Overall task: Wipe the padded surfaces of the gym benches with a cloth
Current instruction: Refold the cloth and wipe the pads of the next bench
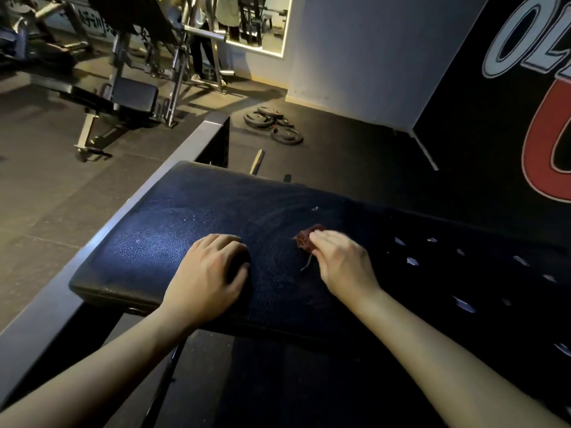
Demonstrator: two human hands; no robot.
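Fingers of my right hand (340,261) lie fairly flat and close together over a small dark red cloth (307,239), pressing it onto the bench pad (160,230). That hand is blurred, so I cannot tell whether the thumb pinches the cloth from the side. A loose thread trails from the cloth toward me. My left hand (213,267) holds nothing; its fingers are arched, tips resting on the pad just left of the cloth, bracing me.

I judge the job to be partway through on this pad. Faint curved streaks ring the middle, around the cloth, which looks like wiped ground. The left end under the glare shows pale specks and seems yet to be done. The right stretch is too dark to judge. At least one other bench (133,97) stands across the room, and I would count it as work left.

The pad is dark, pebbled vinyl, worn, with a scatter of small tears (462,304) showing pale on the right side; I expect the cloth could snag there. A grey metal beam (123,217) runs along the pad's left edge. Beyond lie dark rubber flooring, a heap of weight plates (272,125), a mirror (256,23), and a black wall with large lettering (463,118).
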